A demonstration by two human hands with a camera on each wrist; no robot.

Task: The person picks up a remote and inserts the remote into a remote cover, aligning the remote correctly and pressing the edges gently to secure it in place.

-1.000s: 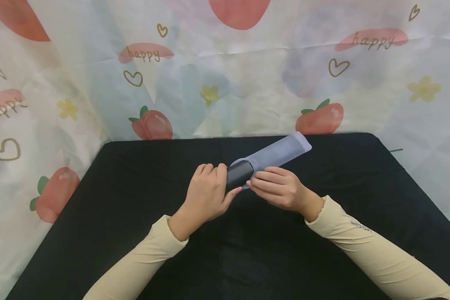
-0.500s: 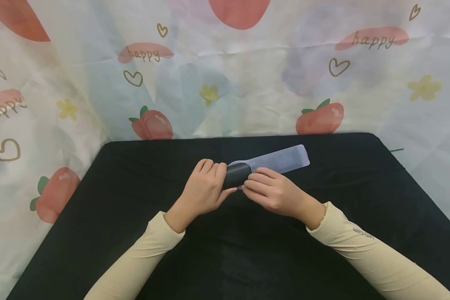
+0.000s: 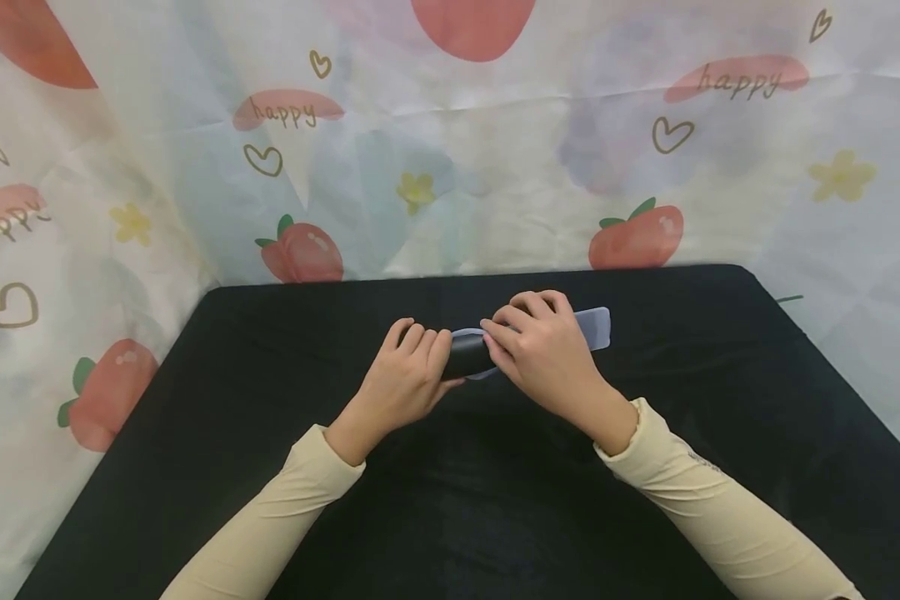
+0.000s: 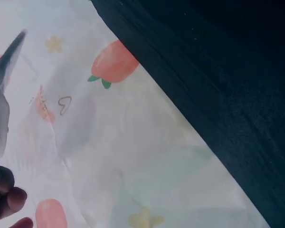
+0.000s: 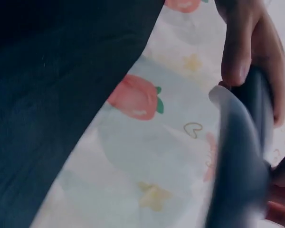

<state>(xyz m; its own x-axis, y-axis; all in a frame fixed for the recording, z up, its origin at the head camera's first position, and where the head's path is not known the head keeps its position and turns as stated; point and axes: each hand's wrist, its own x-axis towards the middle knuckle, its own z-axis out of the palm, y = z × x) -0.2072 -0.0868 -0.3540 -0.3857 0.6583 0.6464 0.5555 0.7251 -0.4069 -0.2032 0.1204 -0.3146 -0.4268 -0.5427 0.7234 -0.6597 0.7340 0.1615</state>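
Note:
In the head view, my left hand grips a black rounded bar from the left, thumb along its near side. A frosted pale-blue sleeve runs from the bar toward the right, its open rim around the bar and its squared end sticking out. My right hand lies over the sleeve with bent fingers, fingertips at the bar's right part, hiding the sleeve's middle. The right wrist view shows the curved sleeve alongside the black bar. Only a part of the sleeve enters the left wrist view.
A black cloth covers the table beneath both hands. Behind it and at the left hangs a pale curtain printed with fruit, hearts and flowers. The table's back edge lies just beyond the hands.
My right hand has gone from pinching the sleeve's near edge to lying across its top. The sleeve's squared end has swung down, nearer to level. My left hand keeps its hold, shifting slightly left.

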